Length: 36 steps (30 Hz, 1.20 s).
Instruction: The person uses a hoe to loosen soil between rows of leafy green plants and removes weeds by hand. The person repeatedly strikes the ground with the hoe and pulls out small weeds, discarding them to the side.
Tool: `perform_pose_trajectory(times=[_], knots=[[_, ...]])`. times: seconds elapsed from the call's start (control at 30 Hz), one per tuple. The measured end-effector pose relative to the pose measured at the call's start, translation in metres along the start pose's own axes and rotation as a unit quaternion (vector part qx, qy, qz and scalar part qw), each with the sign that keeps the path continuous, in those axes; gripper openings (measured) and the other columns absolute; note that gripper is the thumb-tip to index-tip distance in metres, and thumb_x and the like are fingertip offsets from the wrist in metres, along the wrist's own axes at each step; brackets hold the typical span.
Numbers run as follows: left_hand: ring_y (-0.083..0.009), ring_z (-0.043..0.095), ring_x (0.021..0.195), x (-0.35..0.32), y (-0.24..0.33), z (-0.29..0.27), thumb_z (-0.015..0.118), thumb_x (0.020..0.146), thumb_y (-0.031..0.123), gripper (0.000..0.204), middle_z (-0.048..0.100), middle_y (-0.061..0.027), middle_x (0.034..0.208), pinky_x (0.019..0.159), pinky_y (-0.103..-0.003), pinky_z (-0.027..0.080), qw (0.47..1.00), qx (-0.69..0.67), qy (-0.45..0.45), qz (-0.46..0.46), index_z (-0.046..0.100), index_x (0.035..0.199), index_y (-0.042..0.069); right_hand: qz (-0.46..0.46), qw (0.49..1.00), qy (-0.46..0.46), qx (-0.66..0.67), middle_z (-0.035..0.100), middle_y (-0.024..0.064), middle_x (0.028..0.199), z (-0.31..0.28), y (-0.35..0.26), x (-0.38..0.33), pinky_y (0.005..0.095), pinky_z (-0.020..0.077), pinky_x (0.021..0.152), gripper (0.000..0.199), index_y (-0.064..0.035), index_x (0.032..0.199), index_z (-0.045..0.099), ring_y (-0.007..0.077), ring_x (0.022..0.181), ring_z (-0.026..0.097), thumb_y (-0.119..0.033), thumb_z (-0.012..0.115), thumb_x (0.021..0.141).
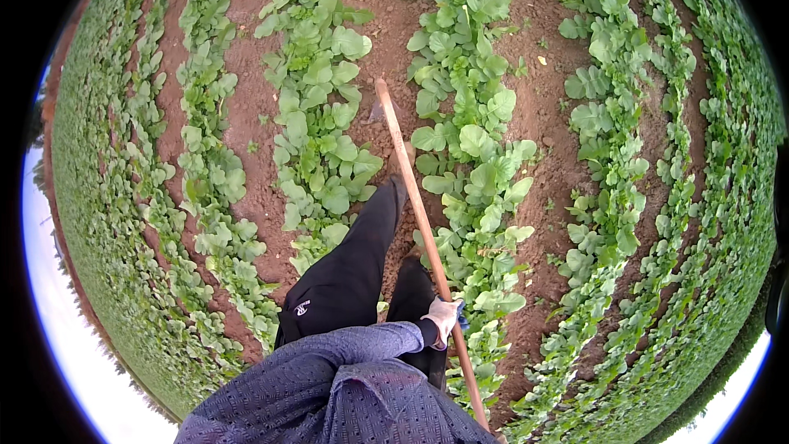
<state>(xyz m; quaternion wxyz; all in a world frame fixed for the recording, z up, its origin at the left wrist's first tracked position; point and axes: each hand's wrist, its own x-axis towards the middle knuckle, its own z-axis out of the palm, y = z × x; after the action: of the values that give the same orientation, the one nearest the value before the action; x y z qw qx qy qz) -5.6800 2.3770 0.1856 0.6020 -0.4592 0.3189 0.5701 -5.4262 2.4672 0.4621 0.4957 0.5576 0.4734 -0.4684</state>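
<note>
My left hand (444, 316), in a light glove, is closed around a long wooden tool handle (415, 197). My grey-blue sleeve (345, 345) reaches across my body to it. The handle runs from the bottom edge at the right up to the soil furrow (386, 49) ahead, and its far end (380, 86) rests near the ground between two rows of leafy green plants. The tool's head is hard to make out. My black trouser leg (362, 247) stretches forward just left of the handle. My right hand does not show; the handle's near end leaves the picture at the bottom.
Rows of low broad-leaved plants (468, 140) run away from me, with bare reddish-brown soil strips (542, 115) between them. More rows (205, 156) curve off on the left and more rows (682, 115) on the right. Pale sky shows at the lower rims.
</note>
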Motion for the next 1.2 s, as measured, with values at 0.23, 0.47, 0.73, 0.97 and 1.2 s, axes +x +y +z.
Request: perform_pose_trajectory(times=[0.23, 0.47, 0.73, 0.97, 1.2], knots=[[-0.0230, 0.058, 0.072, -0.010, 0.113, 0.071, 0.044, 0.100, 0.024, 0.020, 0.052, -0.0036, 0.078, 0.064, -0.042, 0.055, 0.974, 0.177, 0.017, 0.142, 0.054, 0.103, 0.008, -0.027, 0.998, 0.062, 0.004, 0.063, 0.0022, 0.067, -0.007, -0.055, -0.001, 0.0301, 0.0472, 0.054, 0.030, 0.0023, 0.089, 0.067, 0.0085, 0.058, 0.054, -0.023, 0.077, 0.075], [-0.0188, 0.050, 0.053, -0.040, 0.373, 0.217, 0.066, 0.088, 0.023, 0.023, 0.048, -0.0033, 0.072, 0.049, -0.039, 0.052, 0.964, 0.112, 0.076, 0.227, 0.049, 0.092, 0.008, -0.174, 0.971, 0.165, 0.013, 0.064, 0.0023, 0.072, -0.036, -0.286, 0.011, 0.0292, 0.0487, 0.058, 0.028, 0.0022, 0.094, 0.067, 0.0086, 0.061, 0.055, -0.018, 0.076, 0.076], [-0.0165, 0.046, 0.047, -0.087, 0.542, 0.288, 0.062, 0.089, 0.027, 0.028, 0.045, -0.0010, 0.057, 0.049, -0.036, 0.049, 0.927, 0.166, 0.081, 0.327, 0.050, 0.070, 0.009, -0.178, 0.983, 0.046, 0.015, 0.068, 0.0200, 0.083, -0.075, -0.511, -0.059, 0.0383, 0.0520, 0.070, 0.045, 0.0042, 0.104, 0.061, 0.0303, 0.078, 0.069, -0.032, 0.073, 0.080], [-0.0182, 0.050, 0.051, -0.081, 0.499, 0.283, 0.058, 0.092, 0.025, 0.027, 0.046, -0.0037, 0.061, 0.047, -0.038, 0.047, 0.947, 0.195, 0.071, 0.244, 0.052, 0.072, 0.007, -0.223, 0.972, 0.078, 0.017, 0.065, 0.0088, 0.084, -0.119, -0.472, -0.104, 0.0328, 0.0492, 0.059, 0.032, -0.0076, 0.111, 0.061, 0.0167, 0.067, 0.061, -0.017, 0.070, 0.081], [-0.0190, 0.049, 0.046, -0.073, 0.676, 0.380, 0.062, 0.088, 0.028, 0.028, 0.047, -0.0028, 0.056, 0.044, -0.037, 0.046, 0.919, 0.182, 0.113, 0.332, 0.052, 0.072, 0.008, -0.295, 0.946, 0.131, 0.015, 0.066, 0.0153, 0.073, -0.128, -0.638, -0.044, 0.0359, 0.0509, 0.063, 0.044, 0.0039, 0.105, 0.061, 0.0232, 0.066, 0.065, -0.031, 0.072, 0.081]])
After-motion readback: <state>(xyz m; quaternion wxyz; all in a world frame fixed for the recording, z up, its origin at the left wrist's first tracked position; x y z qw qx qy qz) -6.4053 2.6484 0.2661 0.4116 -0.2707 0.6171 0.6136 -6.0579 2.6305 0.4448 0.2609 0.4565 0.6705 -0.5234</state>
